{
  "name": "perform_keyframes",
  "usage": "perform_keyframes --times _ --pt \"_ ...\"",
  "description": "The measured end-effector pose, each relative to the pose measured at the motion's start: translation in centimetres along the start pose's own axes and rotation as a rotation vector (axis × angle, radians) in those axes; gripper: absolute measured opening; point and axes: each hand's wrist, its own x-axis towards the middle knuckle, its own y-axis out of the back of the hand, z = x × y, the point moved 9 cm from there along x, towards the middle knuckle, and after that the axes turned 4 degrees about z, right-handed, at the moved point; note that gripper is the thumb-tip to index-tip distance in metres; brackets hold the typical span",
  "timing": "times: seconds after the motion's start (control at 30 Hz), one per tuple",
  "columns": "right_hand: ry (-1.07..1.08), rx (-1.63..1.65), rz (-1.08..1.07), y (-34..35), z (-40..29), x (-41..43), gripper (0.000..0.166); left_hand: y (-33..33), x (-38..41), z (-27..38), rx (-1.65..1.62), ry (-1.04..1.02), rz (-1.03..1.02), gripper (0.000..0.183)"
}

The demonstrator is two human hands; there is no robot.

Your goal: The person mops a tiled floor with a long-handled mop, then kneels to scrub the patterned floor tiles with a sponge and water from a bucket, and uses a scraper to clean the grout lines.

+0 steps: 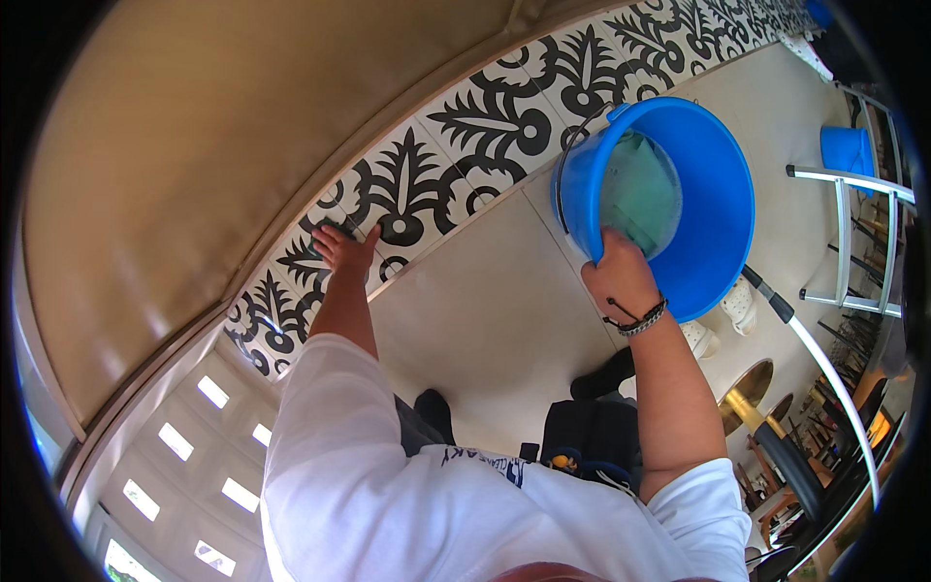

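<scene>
My left hand point(345, 249) presses with spread fingers on a dark green pad or cloth point(336, 227), against a wall band of black-and-white patterned tiles point(407, 182). The pad mostly hides under the fingers. At the right, my right hand point(624, 276) is closed on the rim of a blue plastic bucket point(716, 196), which is tilted so that its inside shows. Soapy water and a green cloth point(640, 189) lie within. The bucket's wire handle point(564, 171) hangs against its outer side.
A brown panel point(182, 145) rises behind the tile band. To the right are an aluminium ladder point(844, 233), a second blue bucket point(847, 151), a pole point(829, 364), a gold-coloured stand point(742, 407), and another person's white clogs point(738, 307). Stacked furniture stands beyond.
</scene>
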Motion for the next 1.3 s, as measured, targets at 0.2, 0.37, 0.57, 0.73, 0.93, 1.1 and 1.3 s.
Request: perform_keyframes --times 0.2,0.37,0.57,0.73,0.93,1.1,1.3 --pt "0.033 0.001 0.022 -0.1 -0.4 0.1 0.029 1.9 0.0 13.5 0.148 -0.374 -0.018 0.111" --pt "0.002 -0.047 -0.017 0.3 -0.7 0.1 0.032 2.7 -0.4 14.8 0.104 -0.417 -0.032 0.110" --pt "0.034 0.007 0.032 0.5 -0.3 0.1 0.028 0.6 4.1 -2.7 0.078 -0.030 0.036 0.112" --pt "0.069 0.035 0.033 0.2 0.0 0.1 0.033 1.4 3.9 1.1 -0.039 0.081 0.017 0.117" --pt "0.019 0.007 0.002 0.0 -0.1 0.1 0.037 1.6 2.7 16.1 0.006 -0.155 -0.039 0.116" --pt "0.050 -0.010 0.006 0.1 -0.4 0.1 0.037 1.7 -0.4 23.9 -0.089 -0.285 -0.133 0.116" --pt "0.017 0.031 -0.016 0.1 0.2 0.2 0.037 1.2 0.5 14.5 0.037 -0.325 -0.074 0.111"
